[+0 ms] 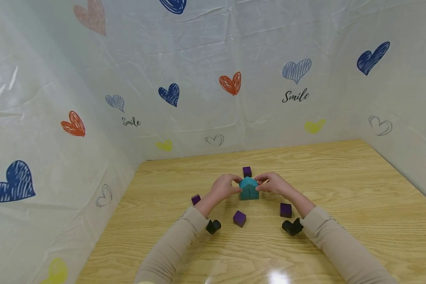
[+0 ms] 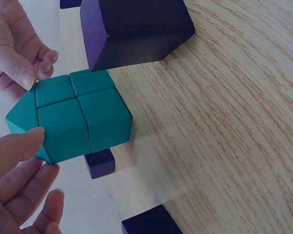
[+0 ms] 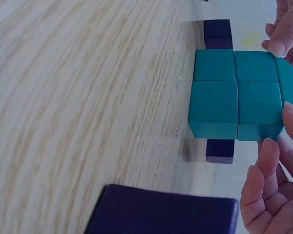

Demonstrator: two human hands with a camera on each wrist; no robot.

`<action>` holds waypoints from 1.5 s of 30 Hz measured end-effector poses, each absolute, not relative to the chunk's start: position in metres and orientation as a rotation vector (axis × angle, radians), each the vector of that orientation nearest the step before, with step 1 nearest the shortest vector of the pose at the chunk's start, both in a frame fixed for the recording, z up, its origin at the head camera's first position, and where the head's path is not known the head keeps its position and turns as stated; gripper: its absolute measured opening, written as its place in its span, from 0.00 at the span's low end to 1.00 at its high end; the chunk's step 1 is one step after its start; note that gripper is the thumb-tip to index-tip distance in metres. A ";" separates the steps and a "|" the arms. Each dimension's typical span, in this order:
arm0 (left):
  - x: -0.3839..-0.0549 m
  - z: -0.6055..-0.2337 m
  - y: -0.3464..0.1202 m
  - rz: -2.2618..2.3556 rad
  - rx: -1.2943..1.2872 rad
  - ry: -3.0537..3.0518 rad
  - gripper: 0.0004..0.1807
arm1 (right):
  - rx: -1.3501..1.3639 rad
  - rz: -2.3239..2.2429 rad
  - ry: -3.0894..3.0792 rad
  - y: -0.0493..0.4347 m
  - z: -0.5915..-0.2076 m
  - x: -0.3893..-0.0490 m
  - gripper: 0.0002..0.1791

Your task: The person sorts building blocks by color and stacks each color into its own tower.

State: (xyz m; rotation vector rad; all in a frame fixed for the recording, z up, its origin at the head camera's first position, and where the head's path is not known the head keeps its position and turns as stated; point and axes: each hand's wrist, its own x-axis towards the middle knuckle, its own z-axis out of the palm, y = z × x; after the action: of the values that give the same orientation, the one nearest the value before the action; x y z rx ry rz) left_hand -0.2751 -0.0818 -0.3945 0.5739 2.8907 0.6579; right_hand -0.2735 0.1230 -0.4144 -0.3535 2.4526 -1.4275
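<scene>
A small house shape of teal blocks stands on the table, with several cubes (image 1: 249, 195) stacked below a pointed roof block (image 1: 247, 182). My left hand (image 1: 224, 186) pinches the roof's left side, thumb in front and fingers behind. From the right, my right hand (image 1: 273, 184) holds the roof's other side the same way. In the left wrist view, the left thumb overlaps the seam between the roof block (image 2: 25, 114) and an upper cube (image 2: 63, 129). The right wrist view shows the right fingertips right at an upper cube's side edge.
Purple blocks lie around the teal house: one behind it (image 1: 247, 171), one in front (image 1: 239, 219), one by the right forearm (image 1: 285, 210) and one by the left wrist (image 1: 196, 199). A black device (image 1: 213, 227) shows beside the left sleeve, another (image 1: 292, 227) beside the right.
</scene>
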 end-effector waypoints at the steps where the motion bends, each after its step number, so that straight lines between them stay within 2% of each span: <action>1: -0.275 -0.394 -0.082 0.661 0.573 2.886 0.19 | -0.352 -1.425 2.452 0.123 -0.414 -0.273 0.24; 27: -0.277 -0.398 -0.085 0.720 0.571 2.859 0.19 | -0.366 -1.407 2.450 0.122 -0.413 -0.275 0.22; 31: -0.276 -0.398 -0.085 0.739 0.578 2.851 0.21 | -0.379 -1.381 2.456 0.123 -0.412 -0.275 0.25; 36: -0.271 -0.395 -0.090 0.814 0.560 2.839 0.26 | -0.397 -1.339 2.496 0.129 -0.407 -0.273 0.30; 45: -0.254 -0.385 -0.111 0.893 0.640 2.855 0.25 | -0.463 -1.376 2.546 0.138 -0.394 -0.257 0.27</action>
State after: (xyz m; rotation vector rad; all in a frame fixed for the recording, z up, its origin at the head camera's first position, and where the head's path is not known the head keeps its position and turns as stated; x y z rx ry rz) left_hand -0.2544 -0.1109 -0.3847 0.6395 2.8547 0.8929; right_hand -0.2567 0.1384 -0.3938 -0.4626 2.5457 -1.3762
